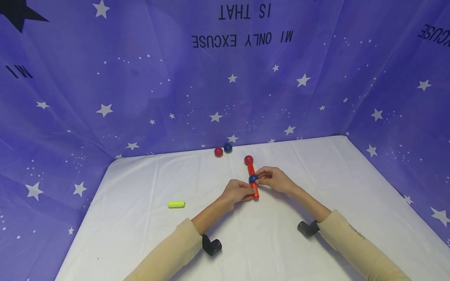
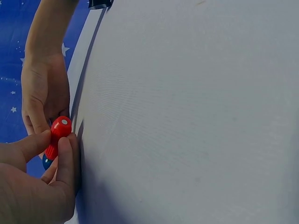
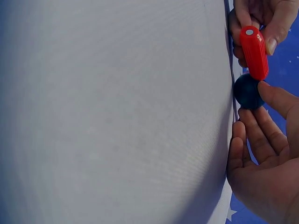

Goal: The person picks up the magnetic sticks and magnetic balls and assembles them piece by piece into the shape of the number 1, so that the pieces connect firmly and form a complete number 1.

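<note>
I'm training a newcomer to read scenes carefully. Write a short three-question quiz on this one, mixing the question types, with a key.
1. What does the left hand pinch?
A) the yellow-green rod
B) the near red rod
C) the loose red ball

2. True or false: the yellow-green rod touches the near red rod.

3. How many balls does the head view show, and where?

Key
1. B.
2. False; it lies apart on the white cloth.
3. Four: the loose red ball and loose blue ball near the far edge, the end red ball on the far red rod, and the middle blue ball at the right hand's fingertips.
</note>
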The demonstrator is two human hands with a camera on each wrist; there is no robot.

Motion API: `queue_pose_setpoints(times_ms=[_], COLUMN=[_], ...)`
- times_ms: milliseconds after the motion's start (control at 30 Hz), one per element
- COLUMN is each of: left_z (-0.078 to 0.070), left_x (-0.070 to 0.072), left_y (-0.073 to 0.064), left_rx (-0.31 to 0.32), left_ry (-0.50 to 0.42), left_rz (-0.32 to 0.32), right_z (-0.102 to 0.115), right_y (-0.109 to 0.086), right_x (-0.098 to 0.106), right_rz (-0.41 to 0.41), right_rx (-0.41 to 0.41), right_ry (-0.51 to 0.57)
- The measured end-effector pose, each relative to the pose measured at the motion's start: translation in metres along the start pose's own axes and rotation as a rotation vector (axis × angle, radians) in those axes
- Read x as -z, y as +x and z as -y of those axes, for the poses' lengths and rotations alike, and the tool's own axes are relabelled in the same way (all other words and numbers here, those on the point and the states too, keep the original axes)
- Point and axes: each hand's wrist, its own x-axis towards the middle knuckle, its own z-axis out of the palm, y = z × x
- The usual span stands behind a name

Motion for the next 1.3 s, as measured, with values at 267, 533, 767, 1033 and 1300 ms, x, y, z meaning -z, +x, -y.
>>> queue_pose_setpoints(times_ms=[267,533,767,1033,1300], left_z=[-0.0038,-0.0044,-0.0040,-0.0048,-0.0080], left_x=[-0.0009,-0.0012,-0.0016,-0.0040,-0.0043], left_y=[-0.0017,0.0000,0.0029,0.0028,0.0007], left_rx=[0.013,0.025,0.024,0.029,0.023], left_ry=[0.027,0.062,0.080,0.058,0.054], left_rz=[-0.013,-0.010,-0.001,0.000,0.007], right_z=[0.0031,0.0014,-0.0002,0.0015,0.0025], right_y=[-0.0003,0.0003,0.0010,0.0003,0.0005], right_x=[0.0009,0.0016,0.0021,0.0013,0.0009], right_rz=[0.003,0.003,0.008,0.006,0.003], right_rx=[0.000,-0.011,-0.006,-0.014,-0.018], right_ry=[-0.005,-0.009,0.016,0.005,0.004])
